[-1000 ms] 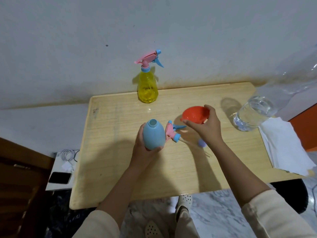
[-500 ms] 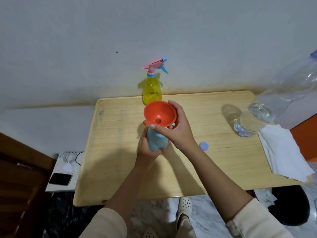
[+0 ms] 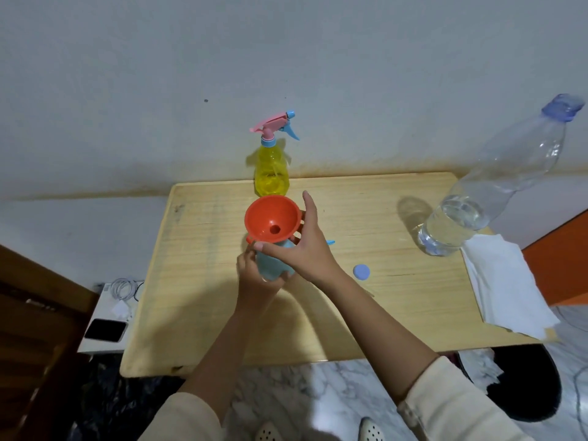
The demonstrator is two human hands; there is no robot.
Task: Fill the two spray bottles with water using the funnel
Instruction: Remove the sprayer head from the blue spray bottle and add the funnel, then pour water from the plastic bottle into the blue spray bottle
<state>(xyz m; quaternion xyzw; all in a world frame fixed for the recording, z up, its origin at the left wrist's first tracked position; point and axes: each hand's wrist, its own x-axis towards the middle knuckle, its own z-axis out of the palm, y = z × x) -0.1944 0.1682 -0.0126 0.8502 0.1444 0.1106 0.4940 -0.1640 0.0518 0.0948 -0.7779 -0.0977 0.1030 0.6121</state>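
Funnel (image 3: 270, 218) sits in the blue bottle (image 3: 270, 265), mid-table (image 3: 397, 297). Left hand (image 3: 254, 275) grips the bottle. Right hand (image 3: 305, 249) is spread, fingers straight against the funnel. Risk: seating unconfirmed; a loose funnel could tip and spill during pouring.

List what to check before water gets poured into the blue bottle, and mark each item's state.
1. Funnel on the blue bottle: ok, it sits on the bottle's top.
2. Blue bottle steadied: ok, the left hand grips it.
3. Right hand free to pour: not ok, it is at the funnel.
4. Water bottle has water: ok, partly full.
5. Water bottle uncapped: cannot tell, its top is blurred; a blue cap lies on the table.
6. Yellow bottle opened for its turn: not ok, its sprayer is on.
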